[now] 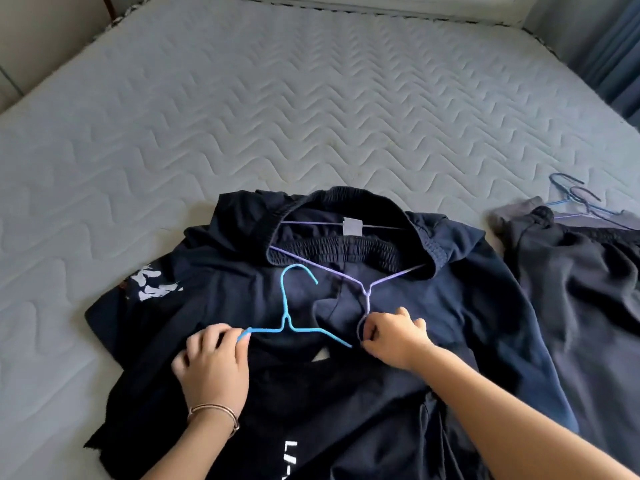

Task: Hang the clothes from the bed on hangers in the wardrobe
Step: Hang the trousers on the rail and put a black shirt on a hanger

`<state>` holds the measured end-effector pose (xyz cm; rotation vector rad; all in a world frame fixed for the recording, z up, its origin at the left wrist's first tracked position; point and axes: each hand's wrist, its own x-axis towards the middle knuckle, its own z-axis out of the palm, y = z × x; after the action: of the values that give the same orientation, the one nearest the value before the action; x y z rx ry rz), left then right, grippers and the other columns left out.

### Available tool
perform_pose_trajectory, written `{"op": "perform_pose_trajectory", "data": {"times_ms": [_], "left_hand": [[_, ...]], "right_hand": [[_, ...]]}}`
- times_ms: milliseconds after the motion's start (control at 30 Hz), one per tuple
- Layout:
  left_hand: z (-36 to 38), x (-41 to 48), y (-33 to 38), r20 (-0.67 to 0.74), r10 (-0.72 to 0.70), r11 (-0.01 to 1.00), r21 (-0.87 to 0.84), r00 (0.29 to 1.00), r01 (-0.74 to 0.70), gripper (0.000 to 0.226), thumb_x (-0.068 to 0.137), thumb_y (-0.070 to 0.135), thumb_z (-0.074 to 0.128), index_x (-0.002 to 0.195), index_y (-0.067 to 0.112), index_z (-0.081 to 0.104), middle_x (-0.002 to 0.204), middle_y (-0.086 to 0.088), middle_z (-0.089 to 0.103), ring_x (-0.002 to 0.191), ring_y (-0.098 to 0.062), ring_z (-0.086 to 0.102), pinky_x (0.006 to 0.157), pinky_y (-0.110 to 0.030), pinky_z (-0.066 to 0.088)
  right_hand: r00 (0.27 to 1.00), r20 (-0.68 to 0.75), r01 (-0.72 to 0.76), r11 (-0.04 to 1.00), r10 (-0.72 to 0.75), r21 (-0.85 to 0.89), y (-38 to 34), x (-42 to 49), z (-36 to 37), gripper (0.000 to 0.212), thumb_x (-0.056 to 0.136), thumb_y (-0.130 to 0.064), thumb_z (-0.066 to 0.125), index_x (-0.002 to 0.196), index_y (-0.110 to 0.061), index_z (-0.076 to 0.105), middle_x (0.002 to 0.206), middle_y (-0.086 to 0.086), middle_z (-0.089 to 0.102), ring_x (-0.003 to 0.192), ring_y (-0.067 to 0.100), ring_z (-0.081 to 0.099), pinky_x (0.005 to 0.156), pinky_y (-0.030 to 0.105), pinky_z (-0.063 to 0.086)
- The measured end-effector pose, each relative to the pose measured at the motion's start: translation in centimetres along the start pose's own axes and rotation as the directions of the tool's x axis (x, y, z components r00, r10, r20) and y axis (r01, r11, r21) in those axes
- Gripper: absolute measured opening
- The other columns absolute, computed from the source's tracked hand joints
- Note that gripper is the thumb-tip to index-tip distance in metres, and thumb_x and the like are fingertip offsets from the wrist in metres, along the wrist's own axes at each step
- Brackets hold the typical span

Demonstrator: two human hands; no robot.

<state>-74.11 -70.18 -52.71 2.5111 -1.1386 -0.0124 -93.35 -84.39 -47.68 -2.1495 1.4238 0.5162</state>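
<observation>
A pile of dark navy clothes [450, 306] lies on the near part of the bed. On top is a black shirt [311, 393] with white print. A light blue wire hanger [286, 317] sits in its collar, and my left hand [211, 362] pinches the hanger's left end. A purple hanger [346, 278] runs through the elastic waistband of navy shorts [332, 251] farther back. My right hand [394, 336] grips the purple hanger's hook.
Grey clothes [571, 271] lie to the right with two more wire hangers [575, 199] on them. The quilted pale mattress [277, 109] stretches away behind the pile. A blue curtain [616, 57] hangs at the far right.
</observation>
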Motion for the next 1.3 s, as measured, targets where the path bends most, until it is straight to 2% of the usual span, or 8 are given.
{"op": "perform_pose_trajectory", "data": {"times_ms": [233,400,567,733,867,1000,1133,1300], "left_hand": [[2.1,5.4,1.7,-0.082,0.164,0.985,-0.035,0.983,-0.168,0.043,0.081,0.044,0.039,0.075,0.018,0.073,0.078,-0.002,0.068,0.083,-0.016,0.039,0.066,-0.043,0.044],[4.1,4.9,0.6,-0.023,0.28,0.96,0.005,0.96,-0.28,0.071,0.093,0.055,0.006,0.076,0.023,0.068,0.077,0.003,0.066,0.08,-0.017,0.042,0.065,-0.039,0.039],[3.9,5.1,0.7,-0.083,0.281,0.959,-0.006,0.956,-0.282,0.059,0.093,0.054,0.008,0.076,0.026,0.057,0.075,0.006,0.062,0.079,-0.017,0.043,0.067,-0.033,0.027],[2.7,5.3,1.0,-0.132,0.263,0.961,-0.056,0.956,-0.272,0.047,0.092,0.057,0.009,0.082,0.031,0.047,0.092,0.008,0.043,0.078,-0.012,0.041,0.07,-0.024,0.012],[2.8,5.4,1.3,-0.193,0.316,0.945,-0.022,0.929,-0.326,0.043,0.093,0.055,0.013,0.083,0.031,0.047,0.095,0.01,0.045,0.084,-0.012,0.044,0.072,-0.032,0.028],[4.4,5.5,1.1,-0.25,0.329,0.944,0.054,0.911,-0.326,0.037,0.095,0.048,0.02,0.081,0.028,0.048,0.095,0.008,0.048,0.087,-0.015,0.047,0.07,-0.035,0.033],[5.8,5.5,0.8,-0.277,0.379,0.925,0.13,0.883,-0.356,0.029,0.094,0.039,0.03,0.078,0.023,0.048,0.077,0.002,0.068,0.085,-0.019,0.049,0.066,-0.036,0.035],[6.2,5.6,0.7,-0.265,0.4,0.914,0.183,0.877,-0.362,0.024,0.092,0.035,0.033,0.077,0.023,0.047,0.086,0.007,0.057,0.085,-0.018,0.049,0.065,-0.035,0.035]], "right_hand": [[0.987,0.147,0.055,0.995,-0.067,0.084,-0.4,2.3,-3.5,0.019,0.076,-0.042,0.067,0.071,-0.028,0.056,0.085,-0.002,0.066,0.092,0.021,0.061,0.081,0.029,0.046],[0.994,0.104,0.053,0.997,-0.047,-0.056,-1.7,1.8,-0.9,0.033,0.083,-0.019,0.053,0.114,-0.016,0.045,0.116,0.013,0.061,0.108,0.034,0.058,0.075,0.033,0.038],[0.993,-0.116,0.025,0.976,0.0,0.217,-0.6,0.7,-1.4,0.017,0.077,-0.026,0.045,0.09,-0.029,0.055,0.069,-0.012,0.061,0.096,0.021,0.061,0.075,0.027,0.031],[0.725,-0.687,0.178,0.978,-0.054,0.111,-0.1,2.0,-7.6,0.019,0.082,-0.021,0.046,0.086,-0.026,0.063,0.037,-0.008,0.043,0.044,0.003,0.048,0.083,0.031,0.031],[0.489,-0.84,0.078,0.971,-0.236,-0.228,-1.5,5.8,-15.8,0.015,0.086,-0.019,0.055,0.097,-0.023,0.065,0.076,-0.002,0.071,0.09,0.026,0.063,0.099,0.039,0.015],[0.632,-0.774,-0.04,0.999,0.027,0.002,-1.2,10.0,-19.6,0.054,0.092,-0.027,0.049,0.142,-0.03,0.028,0.148,0.001,0.03,0.138,0.024,0.023,0.114,0.047,0.004],[0.608,-0.791,0.117,0.977,0.073,0.18,-1.9,10.6,-15.3,0.086,0.087,-0.022,0.057,0.146,-0.034,-0.004,0.157,0.009,-0.001,0.142,0.027,0.016,0.114,0.046,0.016],[0.814,-0.54,-0.005,0.931,0.216,0.365,0.9,14.8,-17.8,0.07,0.092,-0.022,0.048,0.149,-0.026,0.007,0.157,0.008,-0.015,0.145,0.029,0.009,0.116,0.044,0.019]]}}
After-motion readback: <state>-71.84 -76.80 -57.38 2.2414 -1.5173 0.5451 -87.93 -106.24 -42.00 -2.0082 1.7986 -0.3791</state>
